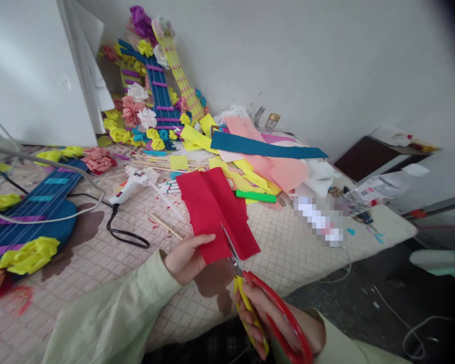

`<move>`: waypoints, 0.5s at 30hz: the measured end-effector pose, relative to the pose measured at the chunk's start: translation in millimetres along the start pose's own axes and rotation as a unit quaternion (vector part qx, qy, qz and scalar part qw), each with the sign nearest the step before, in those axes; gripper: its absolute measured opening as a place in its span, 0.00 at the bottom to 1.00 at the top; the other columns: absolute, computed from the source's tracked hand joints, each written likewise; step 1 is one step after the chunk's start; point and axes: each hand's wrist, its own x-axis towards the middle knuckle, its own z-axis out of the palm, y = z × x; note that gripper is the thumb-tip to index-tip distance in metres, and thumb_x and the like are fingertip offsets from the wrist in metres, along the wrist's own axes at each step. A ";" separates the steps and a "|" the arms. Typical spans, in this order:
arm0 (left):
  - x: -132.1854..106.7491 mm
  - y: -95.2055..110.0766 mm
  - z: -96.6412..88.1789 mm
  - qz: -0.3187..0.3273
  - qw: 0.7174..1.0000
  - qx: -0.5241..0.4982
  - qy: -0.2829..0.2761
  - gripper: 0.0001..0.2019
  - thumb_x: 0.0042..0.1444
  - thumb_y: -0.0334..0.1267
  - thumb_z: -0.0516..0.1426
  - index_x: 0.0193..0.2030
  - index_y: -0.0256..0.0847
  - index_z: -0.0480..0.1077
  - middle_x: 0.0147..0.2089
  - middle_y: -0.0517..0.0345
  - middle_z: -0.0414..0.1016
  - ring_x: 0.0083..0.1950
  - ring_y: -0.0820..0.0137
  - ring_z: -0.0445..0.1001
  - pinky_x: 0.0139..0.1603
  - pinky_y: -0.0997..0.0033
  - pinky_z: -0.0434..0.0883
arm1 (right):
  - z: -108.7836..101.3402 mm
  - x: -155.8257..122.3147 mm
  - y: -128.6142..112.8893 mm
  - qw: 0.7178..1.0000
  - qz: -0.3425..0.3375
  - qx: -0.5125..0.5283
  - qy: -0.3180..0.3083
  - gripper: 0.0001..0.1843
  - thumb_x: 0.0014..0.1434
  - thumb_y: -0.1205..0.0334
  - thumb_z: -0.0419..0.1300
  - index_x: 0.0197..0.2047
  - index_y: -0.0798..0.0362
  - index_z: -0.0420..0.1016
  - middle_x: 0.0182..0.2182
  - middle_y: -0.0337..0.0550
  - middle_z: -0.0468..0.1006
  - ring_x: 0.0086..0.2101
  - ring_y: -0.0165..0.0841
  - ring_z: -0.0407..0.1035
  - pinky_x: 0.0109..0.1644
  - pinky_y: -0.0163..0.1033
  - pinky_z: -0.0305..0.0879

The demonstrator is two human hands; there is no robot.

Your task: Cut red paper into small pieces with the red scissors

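My left hand (pixel 189 257) pinches the near left edge of a red sheet of crepe paper (pixel 208 207), thumb on top and fingers beneath. A long slit or fold runs up the sheet between its left and right parts. In my right hand (pixel 265 308) is a pair of scissors (pixel 238 265) with one red and one yellow handle. Their blades point away from me and lie at the paper's near edge, along the gap between the two parts. The far end of the paper rests on the table.
A hot glue gun (pixel 131 187) with a black cord lies to the left, near a blue paper guitar (pixel 56 199) with paper flowers. Behind are coloured paper strips (pixel 269 146) and a green marker (pixel 256 196). A plastic bottle (pixel 389 184) lies at the right.
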 end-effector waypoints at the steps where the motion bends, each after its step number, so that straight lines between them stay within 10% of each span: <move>1: 0.2 -1.0 -0.9 0.000 1.000 0.004 -0.007 0.20 0.53 0.18 0.52 0.54 0.28 0.67 0.39 0.47 0.80 0.40 0.64 0.78 0.51 0.63 0.71 | 0.4 -0.2 0.0 1.000 -0.001 0.003 0.002 0.27 0.49 0.36 0.54 0.37 0.52 0.59 0.22 0.30 0.62 0.16 0.21 0.57 0.18 0.30 0.61; 15: -0.1 -4.5 -10.9 0.001 0.998 0.011 -0.057 0.23 0.51 0.19 0.55 0.55 0.30 0.66 0.42 0.45 0.79 0.46 0.60 0.76 0.56 0.59 0.68 | 5.8 -5.6 -7.1 1.000 0.004 0.015 0.021 0.29 0.45 0.36 0.58 0.37 0.53 0.60 0.20 0.29 0.63 0.17 0.20 0.57 0.18 0.29 0.62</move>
